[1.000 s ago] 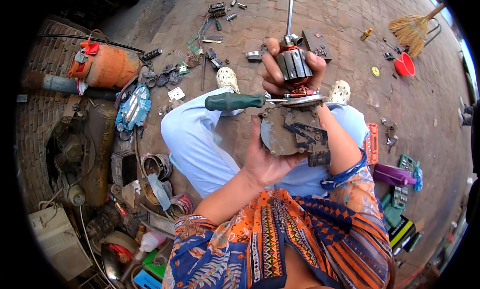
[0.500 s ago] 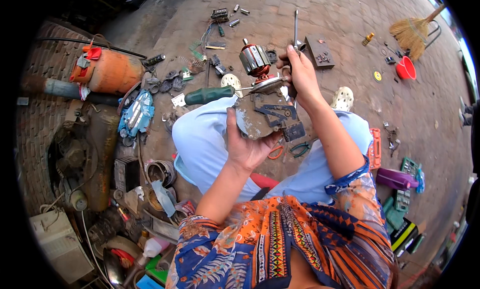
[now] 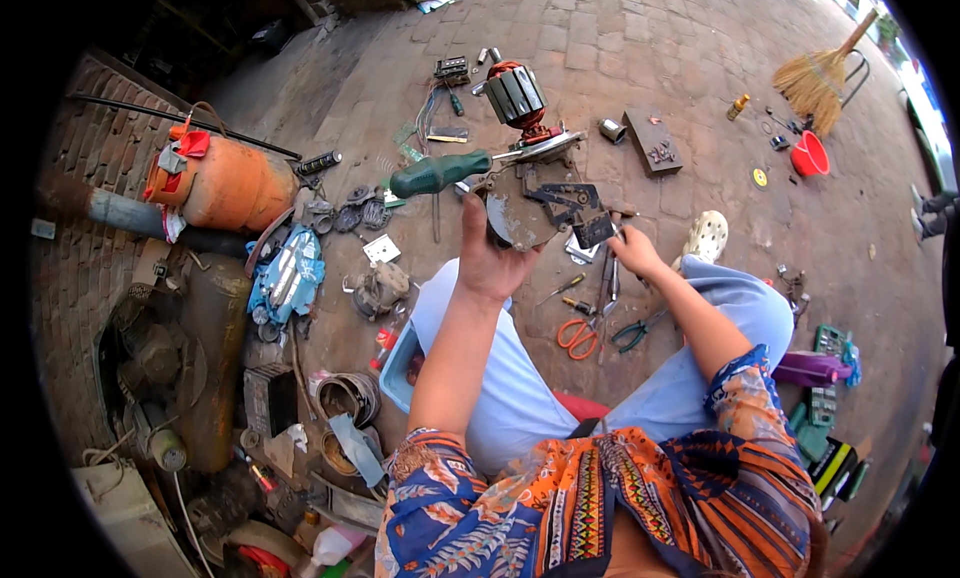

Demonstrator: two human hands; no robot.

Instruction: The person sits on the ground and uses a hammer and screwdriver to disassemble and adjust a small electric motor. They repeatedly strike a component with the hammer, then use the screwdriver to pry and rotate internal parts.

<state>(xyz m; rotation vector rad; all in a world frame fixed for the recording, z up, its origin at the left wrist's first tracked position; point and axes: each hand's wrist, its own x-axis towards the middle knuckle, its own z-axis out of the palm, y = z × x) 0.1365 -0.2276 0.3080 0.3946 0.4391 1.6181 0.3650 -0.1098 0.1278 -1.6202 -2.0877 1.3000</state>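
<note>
My left hand grips a worn grey motor housing from below, raised in front of my knees. Out of its top rises a motor armature with a slotted steel core and copper windings. A screwdriver with a green handle lies across the assembly, its shaft against the metal plate under the armature. Low beside the housing, my right hand has its fingers closed among the tools on the ground. Something metallic shows at its fingertips, but I cannot make out its kind.
Orange-handled scissors and green-handled pliers lie between my legs. Ahead is a dark metal block with small parts on it. An orange gas cylinder lies at left. A red bucket and a straw broom are at far right.
My right hand has dropped from beside the armature to the tools on the ground; the upright metal shaft it held no longer shows there. The motor assembly has moved slightly away from my body.
</note>
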